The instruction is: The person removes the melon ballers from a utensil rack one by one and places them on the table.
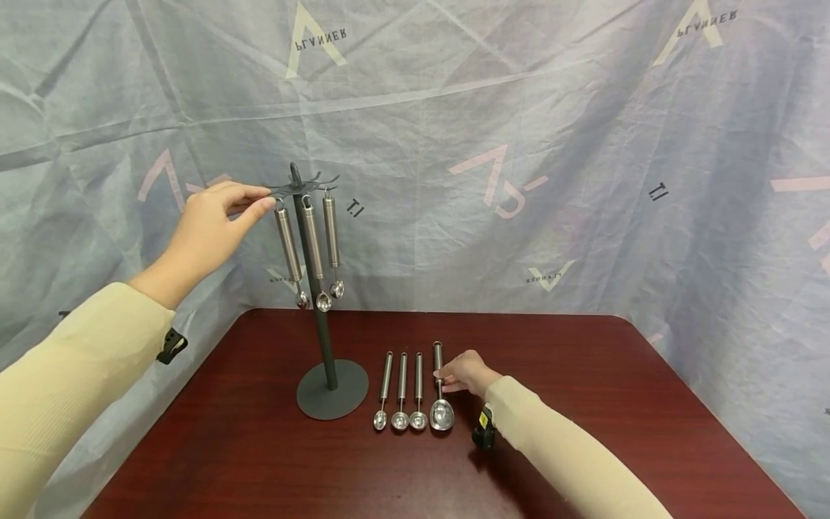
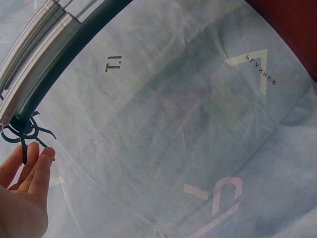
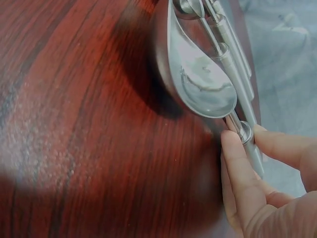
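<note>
There were 7 metal spoons in all: 3 hanging spoons (image 1: pixel 313 241) on 1 dark stand (image 1: pixel 322 324) and 4 on the table (image 1: pixel 551 375). The 4 were 3 smaller spoons (image 1: pixel 403 380) side by side and 1 largest spoon (image 1: pixel 442 416) at the right end of the row. The stand had 1 upright pole, 1 round base (image 1: pixel 324 405) and several thin curved hooks (image 2: pixel 24 150) at the top; their exact number could not be told.

The largest spoon was silver and shiny, with a deep oval bowl (image 3: pixel 200 82) that caught reflections, a thin neck and a straight handle (image 1: pixel 437 355) ending in a loop. Its bowl lay nearest the person, its handle pointing away. Whether it rested wholly on the table could not be told.

The right hand (image 1: pixel 468 371) pinched the largest spoon between thumb and fingers, where the handle met the neck. The left hand (image 1: pixel 210 220), raised at the stand's top, pinched 1 hook between thumb and fingertips, just beside the loop of the nearest hanging spoon. The 3 hung bowl down.

The person wore 2 cream sleeves (image 1: pixel 84 360); 1 printed grey cloth (image 1: pixel 402 144) stood behind the table.
</note>
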`<state>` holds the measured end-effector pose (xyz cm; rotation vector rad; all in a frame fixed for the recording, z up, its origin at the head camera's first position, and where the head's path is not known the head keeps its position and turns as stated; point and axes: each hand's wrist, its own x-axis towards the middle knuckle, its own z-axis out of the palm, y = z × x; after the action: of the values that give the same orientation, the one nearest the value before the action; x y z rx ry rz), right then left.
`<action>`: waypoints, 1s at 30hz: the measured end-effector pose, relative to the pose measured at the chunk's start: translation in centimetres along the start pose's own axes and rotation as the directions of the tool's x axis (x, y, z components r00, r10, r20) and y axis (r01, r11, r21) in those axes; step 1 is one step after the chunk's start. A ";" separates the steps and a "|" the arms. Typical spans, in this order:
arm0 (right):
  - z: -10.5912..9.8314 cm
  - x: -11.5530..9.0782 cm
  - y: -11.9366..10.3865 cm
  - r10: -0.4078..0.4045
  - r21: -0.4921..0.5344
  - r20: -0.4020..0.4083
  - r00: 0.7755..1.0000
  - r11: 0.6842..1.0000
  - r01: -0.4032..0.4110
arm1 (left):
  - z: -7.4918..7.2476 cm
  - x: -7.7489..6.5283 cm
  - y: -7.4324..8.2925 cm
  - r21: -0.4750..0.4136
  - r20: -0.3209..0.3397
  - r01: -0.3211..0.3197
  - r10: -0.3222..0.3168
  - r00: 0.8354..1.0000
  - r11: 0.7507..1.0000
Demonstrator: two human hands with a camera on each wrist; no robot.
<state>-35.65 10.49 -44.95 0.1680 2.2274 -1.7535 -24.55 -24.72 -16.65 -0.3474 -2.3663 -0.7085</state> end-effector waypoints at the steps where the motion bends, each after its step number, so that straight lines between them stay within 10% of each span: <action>1: 0.0 0.0 0.0 -0.001 0.006 0.003 1.000 1.000 0.001 | 0.0 0.0 0.0 0.002 0.001 0.001 -0.001 1.000 1.000; 30: -0.6 -0.5 -3.9 -0.070 -0.092 -0.016 0.997 0.993 0.069 | -0.4 0.4 0.7 -0.021 -0.002 0.031 -0.031 1.000 0.999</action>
<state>-36.31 10.19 -41.08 0.0884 2.3479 -1.6874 -24.33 -24.32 -15.86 -0.3193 -2.3685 -0.7486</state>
